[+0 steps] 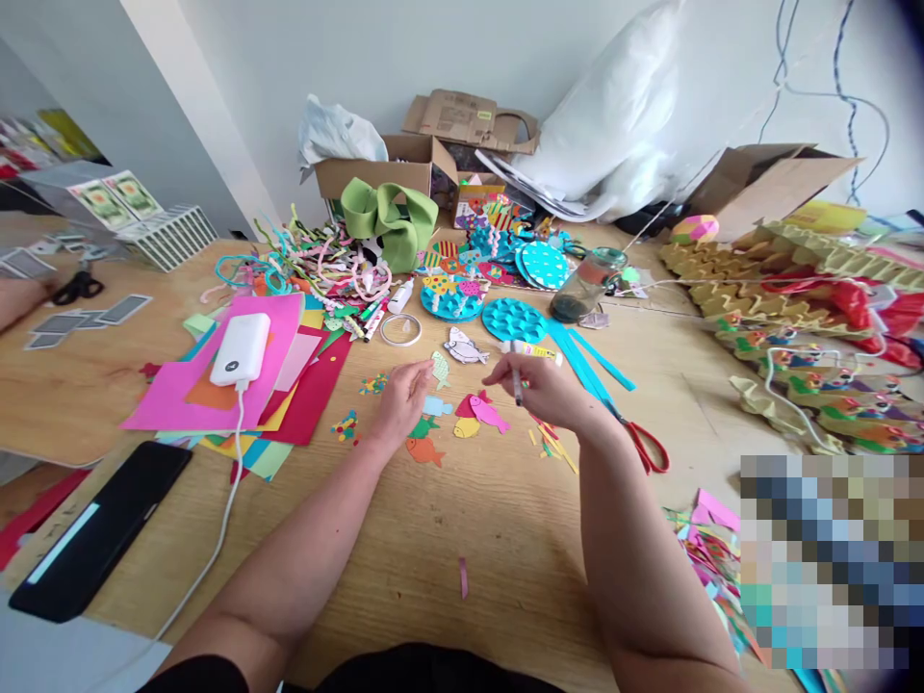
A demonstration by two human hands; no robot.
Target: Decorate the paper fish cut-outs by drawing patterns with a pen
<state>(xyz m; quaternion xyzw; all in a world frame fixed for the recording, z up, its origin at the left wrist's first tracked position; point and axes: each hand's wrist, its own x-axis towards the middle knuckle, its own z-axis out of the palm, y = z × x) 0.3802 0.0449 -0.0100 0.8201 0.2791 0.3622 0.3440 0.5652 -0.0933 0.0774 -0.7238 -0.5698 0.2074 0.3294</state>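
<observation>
My left hand (401, 402) is closed on the edge of a pale green paper fish (440, 370) with dark markings. In my right hand (543, 387) a marker pen (517, 382) points down, held off to the right of that fish. Between my hands lie cut paper fish: an orange fish (424, 451), a yellow fish (466, 427), a pink fish (491, 414) and a light blue one (437, 406). White fish cutouts (465, 346) with drawn lines rest just beyond. A glue bottle (541, 352) lies behind my right hand, partly covered by it.
Coloured paper sheets (209, 385) carry a white power bank (241, 348) on the left. Red-handled scissors (646, 445) lie beside my right forearm. A blue scalloped plate (514, 320), a tape roll (400, 330) and a glass jar (586, 287) stand behind. At far left, another person's hand (25, 300) shows.
</observation>
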